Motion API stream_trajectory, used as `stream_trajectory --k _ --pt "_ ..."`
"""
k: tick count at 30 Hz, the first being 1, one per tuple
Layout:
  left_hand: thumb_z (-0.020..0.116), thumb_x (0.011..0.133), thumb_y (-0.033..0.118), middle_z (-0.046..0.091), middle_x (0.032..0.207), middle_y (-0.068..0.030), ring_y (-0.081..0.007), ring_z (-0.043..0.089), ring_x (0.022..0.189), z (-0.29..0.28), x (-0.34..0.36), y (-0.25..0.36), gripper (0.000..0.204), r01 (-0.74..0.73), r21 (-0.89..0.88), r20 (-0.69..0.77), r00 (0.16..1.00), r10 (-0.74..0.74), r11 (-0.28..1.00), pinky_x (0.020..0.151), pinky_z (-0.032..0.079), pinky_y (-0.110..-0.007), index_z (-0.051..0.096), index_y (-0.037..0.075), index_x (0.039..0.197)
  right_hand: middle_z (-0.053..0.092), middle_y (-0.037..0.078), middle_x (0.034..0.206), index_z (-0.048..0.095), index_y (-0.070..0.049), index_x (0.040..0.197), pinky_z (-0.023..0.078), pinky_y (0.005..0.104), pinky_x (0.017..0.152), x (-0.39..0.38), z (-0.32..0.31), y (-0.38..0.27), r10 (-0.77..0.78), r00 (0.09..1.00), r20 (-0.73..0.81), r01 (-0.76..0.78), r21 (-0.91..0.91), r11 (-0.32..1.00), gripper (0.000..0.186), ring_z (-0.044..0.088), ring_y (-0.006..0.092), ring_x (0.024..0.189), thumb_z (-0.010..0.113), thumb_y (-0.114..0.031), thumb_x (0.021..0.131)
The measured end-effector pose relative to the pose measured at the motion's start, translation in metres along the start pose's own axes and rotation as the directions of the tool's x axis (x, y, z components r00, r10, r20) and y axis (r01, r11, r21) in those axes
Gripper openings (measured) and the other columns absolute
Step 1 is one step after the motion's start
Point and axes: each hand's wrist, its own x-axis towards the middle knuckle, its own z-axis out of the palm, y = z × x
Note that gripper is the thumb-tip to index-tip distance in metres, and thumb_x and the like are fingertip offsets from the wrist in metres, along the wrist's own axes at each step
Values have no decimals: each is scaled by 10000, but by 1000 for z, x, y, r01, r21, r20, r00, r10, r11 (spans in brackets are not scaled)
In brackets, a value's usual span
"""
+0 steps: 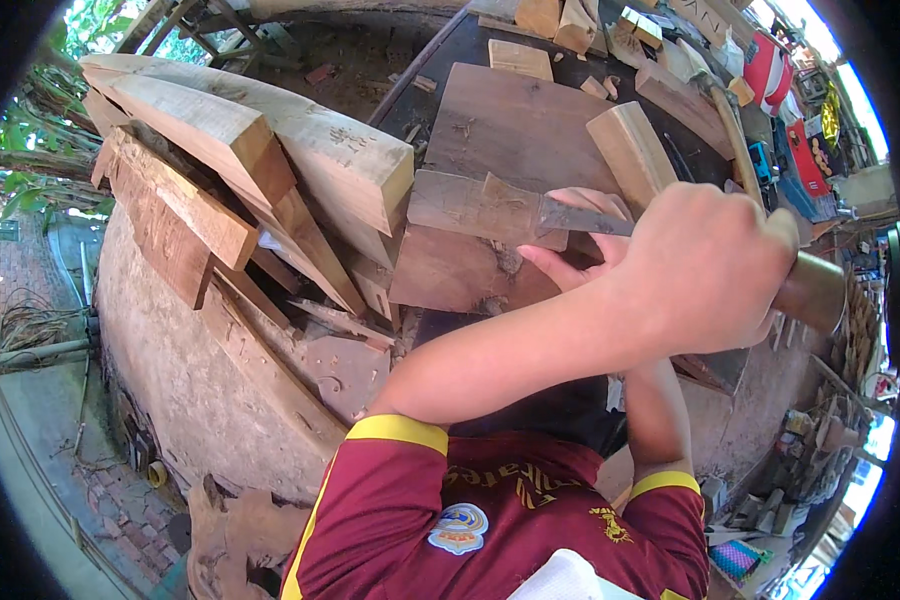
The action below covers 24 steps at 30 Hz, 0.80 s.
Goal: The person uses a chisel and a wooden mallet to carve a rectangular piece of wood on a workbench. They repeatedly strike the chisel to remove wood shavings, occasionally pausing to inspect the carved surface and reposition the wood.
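Observation:
My left arm reaches across to the right, and my left hand is closed in a fist round a chisel. Its flat metal blade points left from the fist; the metal-ringed handle end shows behind. The blade's tip lies on a narrow wood strip, beside a raised shaving. My right hand pinches the strip's right end, thumb on the near side and fingers on the far side of the blade. Its palm is hidden behind the left fist. Under the strip is a wide brown board.
Long thick timbers and rough offcuts are stacked at the left. A wood block rests on the board's right side. Beyond it lie a plank, a long wooden handle and a red-and-white item.

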Motion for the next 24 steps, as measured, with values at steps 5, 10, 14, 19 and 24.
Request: stream_trajectory --k 5,10,14,19,24 --pt "720 583 211 611 633 -159 -313 645 615 -4 10 -5 248 24 -25 -74 997 -26 999 575 510 -386 623 20 710 587 63 1086 576 -66 1109 442 314 881 2 0 -1 9 1000 11 -10 89 996 570 553 197 1000 861 -127 619" --pt "738 565 209 617 653 -161 -317 647 630 -4 13 -10 253 32 -22 -108 994 -35 999 588 512 -386 626 23 695 496 101 1260 465 -64 1257 396 340 980 0 -10 1 30 975 219 -15 -69 997 553 479 220 1172 727 -170 783" --pt "741 562 208 619 660 -160 -320 647 639 -3 17 -13 245 44 -30 -93 995 -47 999 599 514 -391 637 25 688 428 107 1344 388 -86 1334 359 373 1021 -12 -8 14 -118 948 297 195 -245 950 531 431 238 1230 589 -223 862" --pt "748 562 208 623 669 -165 -323 650 648 -3 22 -17 248 41 -41 -109 993 -46 998 611 519 -392 658 22 698 343 113 1448 292 -113 1430 314 415 1073 -25 -1 34 -287 902 322 406 -407 818 516 373 261 1302 417 -289 962" --pt "751 568 214 626 670 -172 -324 652 654 -4 25 -20 253 70 -42 -129 989 -75 997 627 525 -394 669 17 704 589 131 1109 574 -55 1149 418 385 921 -12 -4 11 -358 914 191 406 -473 782 569 556 268 1028 751 -355 699"
